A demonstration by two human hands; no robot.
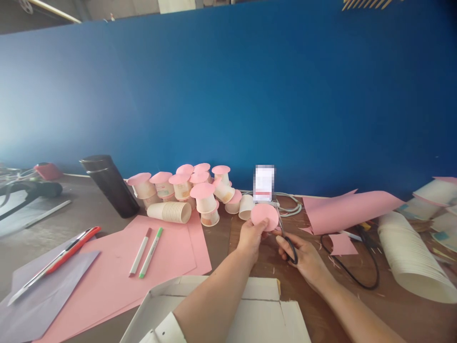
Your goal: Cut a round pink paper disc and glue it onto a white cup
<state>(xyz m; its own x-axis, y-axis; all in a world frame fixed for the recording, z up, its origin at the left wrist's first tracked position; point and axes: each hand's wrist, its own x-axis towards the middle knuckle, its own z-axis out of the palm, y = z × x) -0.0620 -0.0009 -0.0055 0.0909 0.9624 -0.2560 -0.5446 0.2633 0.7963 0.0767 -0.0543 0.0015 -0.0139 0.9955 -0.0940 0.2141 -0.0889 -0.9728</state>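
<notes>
- Your disc point(264, 215) is pink and looks like paper or thin card; expect it to feel almost weightless, too light to tug at your fingers.
- It stands out flat from your grip, so judge it stiff enough to hold its shape, yet easy to crease or tear if you squeeze hard. Slipping seems a small risk.
- Take hold near the rim, as you have it: your left hand point(253, 236) pinches the near edge, thumb on top of the face and fingers tucked behind, leaving most of the round free.
- Your right hand point(303, 255) grips the scissors point(294, 254) by the black handles. The blades rise just beside the disc's right edge; you cannot tell from here whether they touch it.
- Relative to the bottle point(110, 186), the disc is well to the right and a little nearer you, above the desk point(223, 238).
- Relative to your hands, it sits just beyond the left one's fingertips and up to the left of the right one.
</notes>
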